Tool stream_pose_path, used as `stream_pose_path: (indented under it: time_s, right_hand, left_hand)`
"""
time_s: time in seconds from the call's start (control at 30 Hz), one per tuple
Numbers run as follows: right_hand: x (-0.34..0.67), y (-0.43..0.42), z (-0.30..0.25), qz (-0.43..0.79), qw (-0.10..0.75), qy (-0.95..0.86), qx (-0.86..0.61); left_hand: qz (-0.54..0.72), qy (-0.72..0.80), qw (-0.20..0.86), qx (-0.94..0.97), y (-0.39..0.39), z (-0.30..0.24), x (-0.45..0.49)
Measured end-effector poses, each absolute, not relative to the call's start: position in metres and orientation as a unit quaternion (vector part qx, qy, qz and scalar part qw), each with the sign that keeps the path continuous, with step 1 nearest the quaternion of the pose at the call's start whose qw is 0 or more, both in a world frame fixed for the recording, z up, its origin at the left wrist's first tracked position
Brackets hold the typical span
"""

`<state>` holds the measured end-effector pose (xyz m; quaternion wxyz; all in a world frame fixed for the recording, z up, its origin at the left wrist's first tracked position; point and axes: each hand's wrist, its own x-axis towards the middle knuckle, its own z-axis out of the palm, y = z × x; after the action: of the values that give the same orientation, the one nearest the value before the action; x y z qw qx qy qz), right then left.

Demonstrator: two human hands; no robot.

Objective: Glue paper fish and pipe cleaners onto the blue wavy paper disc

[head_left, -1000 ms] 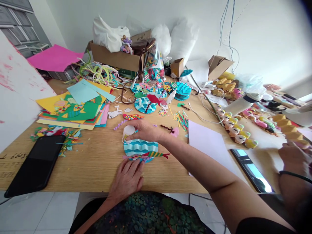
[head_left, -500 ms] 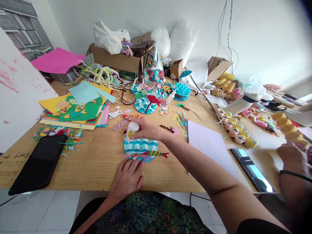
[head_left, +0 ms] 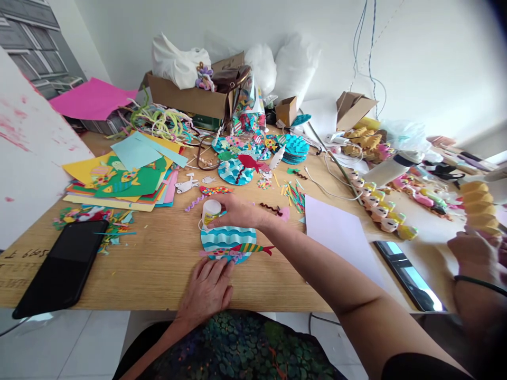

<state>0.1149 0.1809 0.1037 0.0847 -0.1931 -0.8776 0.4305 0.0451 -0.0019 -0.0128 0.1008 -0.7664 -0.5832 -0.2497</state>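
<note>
My right hand (head_left: 237,212) grips a small white glue bottle (head_left: 211,210) with a yellow label, tipped down at the top edge of a round blue paper disc (head_left: 225,238) with wave layers. A striped paper fish (head_left: 250,248) lies across the disc's lower part. My left hand (head_left: 206,288) rests flat on the table's near edge, its fingertips pressing the disc's lower rim beside a pink strip (head_left: 216,254).
A black phone (head_left: 59,269) lies at the left front, coloured paper sheets (head_left: 127,174) behind it. A white sheet (head_left: 336,232) and a tablet (head_left: 407,277) lie to the right. Another person's hand (head_left: 471,253) holds a yellow piece at far right. Boxes and bags crowd the back.
My right hand has turned the glue bottle from base-up to tilted, label showing, and shifted it slightly at the disc's top. The other person's hand has lifted a yellow piece.
</note>
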Motion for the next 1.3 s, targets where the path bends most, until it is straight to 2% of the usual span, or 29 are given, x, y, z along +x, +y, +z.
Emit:
stream_pose_path:
  time_s: [0.3, 0.67, 1.3]
  right_hand:
    - [0.112, 0.180, 0.102, 0.435, 0.076, -0.881, -0.169]
    - [0.107, 0.177, 0.097, 0.411, 0.122, -0.884, -0.184]
    - [0.109, 0.174, 0.096, 0.391, 0.120, -0.895, -0.180]
  left_hand:
    - [-0.234, -0.591, 0.093, -0.766, -0.003, -0.018, 0.045]
    - [-0.241, -0.578, 0.113, -0.772, -0.002, -0.013, 0.044]
    - [-0.255, -0.582, 0.101, -0.766, -0.002, -0.011, 0.045]
